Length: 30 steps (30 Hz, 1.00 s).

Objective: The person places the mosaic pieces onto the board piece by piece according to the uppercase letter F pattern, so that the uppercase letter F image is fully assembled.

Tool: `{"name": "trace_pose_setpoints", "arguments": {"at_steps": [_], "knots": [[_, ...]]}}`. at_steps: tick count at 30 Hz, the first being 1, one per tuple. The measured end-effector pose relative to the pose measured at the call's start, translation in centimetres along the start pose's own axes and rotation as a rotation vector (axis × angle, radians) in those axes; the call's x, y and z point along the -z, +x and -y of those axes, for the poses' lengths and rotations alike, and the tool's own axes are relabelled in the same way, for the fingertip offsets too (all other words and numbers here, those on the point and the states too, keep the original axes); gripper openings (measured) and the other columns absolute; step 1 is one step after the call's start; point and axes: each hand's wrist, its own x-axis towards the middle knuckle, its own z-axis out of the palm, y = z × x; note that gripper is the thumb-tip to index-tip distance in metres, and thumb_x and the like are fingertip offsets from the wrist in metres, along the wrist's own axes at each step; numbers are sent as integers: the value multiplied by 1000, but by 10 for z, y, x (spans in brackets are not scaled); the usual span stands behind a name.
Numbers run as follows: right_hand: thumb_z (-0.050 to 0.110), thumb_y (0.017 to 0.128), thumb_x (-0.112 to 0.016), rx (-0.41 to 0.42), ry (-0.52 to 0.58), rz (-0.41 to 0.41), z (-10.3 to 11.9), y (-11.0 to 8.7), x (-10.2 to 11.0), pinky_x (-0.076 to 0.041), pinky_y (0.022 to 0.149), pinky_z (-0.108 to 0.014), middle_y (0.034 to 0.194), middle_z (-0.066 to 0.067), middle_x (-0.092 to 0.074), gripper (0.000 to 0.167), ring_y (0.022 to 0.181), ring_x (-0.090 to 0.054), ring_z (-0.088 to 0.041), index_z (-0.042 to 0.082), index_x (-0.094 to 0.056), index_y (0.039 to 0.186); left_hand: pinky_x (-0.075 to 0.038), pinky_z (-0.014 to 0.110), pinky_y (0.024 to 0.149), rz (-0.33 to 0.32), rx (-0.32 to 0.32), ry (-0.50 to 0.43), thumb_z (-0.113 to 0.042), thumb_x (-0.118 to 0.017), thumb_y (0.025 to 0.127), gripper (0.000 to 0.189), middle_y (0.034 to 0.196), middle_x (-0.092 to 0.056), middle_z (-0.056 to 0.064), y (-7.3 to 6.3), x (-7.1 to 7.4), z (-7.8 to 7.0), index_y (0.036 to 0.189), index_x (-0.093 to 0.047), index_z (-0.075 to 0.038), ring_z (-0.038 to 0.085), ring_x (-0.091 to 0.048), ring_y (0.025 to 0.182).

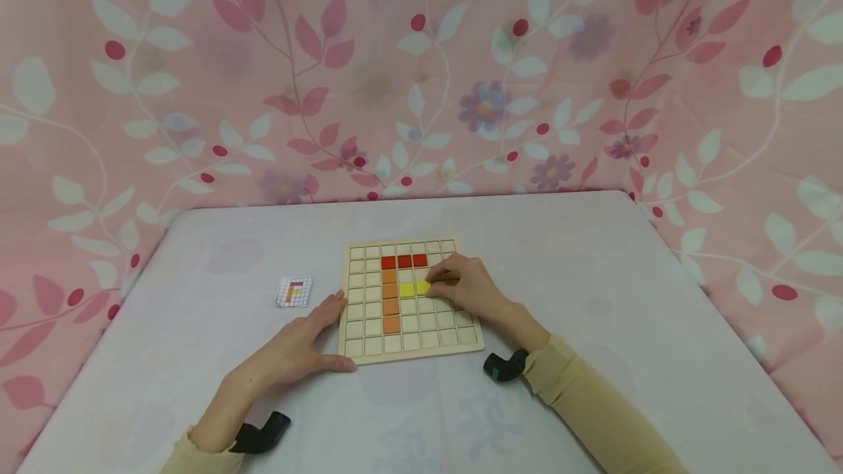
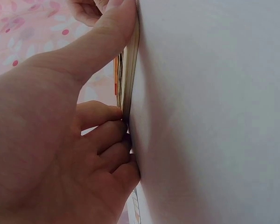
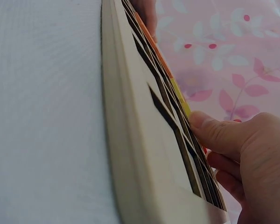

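A square wooden grid board (image 1: 411, 359) lies on the table. Three red tiles (image 1: 404, 261) make a row near its far side. Below the leftmost red one runs a column of several orange tiles (image 1: 391, 306). One yellow tile (image 1: 407, 290) sits in a cell right of that column. Beside it, my right hand (image 1: 476, 290) pinches a second yellow tile (image 1: 422, 288) between thumb and index finger, at the board's surface; the thumb (image 3: 205, 126) meets the yellow in the right wrist view. My left hand (image 1: 290, 348) rests at the board's left edge, thumb by the near-left corner.
A small card (image 1: 294, 292) with a coloured grid pattern lies left of the board. The white-covered table (image 1: 632, 298) meets a pink floral cloth (image 1: 382, 72) at the back and sides. Black wrist devices (image 1: 263, 434) sit under both wrists.
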Motion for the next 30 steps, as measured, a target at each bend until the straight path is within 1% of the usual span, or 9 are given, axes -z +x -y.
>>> {"name": "trace_pose_setpoints", "arguments": {"at_steps": [12,24,30], "knots": [[14,79,-86,12,1,10,-1,-2,0,-58,83,-27,95,2,-71,21,90,-69,-12,10,-77,97,-24,60,118,-3,2,-16,-61,-81,70,116,167,-20,6,-1,-3,0,159,-27,-10,35,-17,153],[14,78,-86,53,-36,-7,-2,-1,0,-58,82,-27,95,2,-72,22,90,-68,-13,10,-77,97,-25,61,118,-9,-4,2,-62,-81,70,116,167,-21,7,0,-1,0,159,-27,-9,35,-18,153],[15,78,-86,52,-61,-7,-4,0,-1,-56,83,-27,95,4,-72,23,91,-67,-10,11,-77,99,-25,60,118,-9,-11,9,-61,-81,70,116,167,-21,8,0,-1,1,158,-28,-9,35,-19,153]]}}
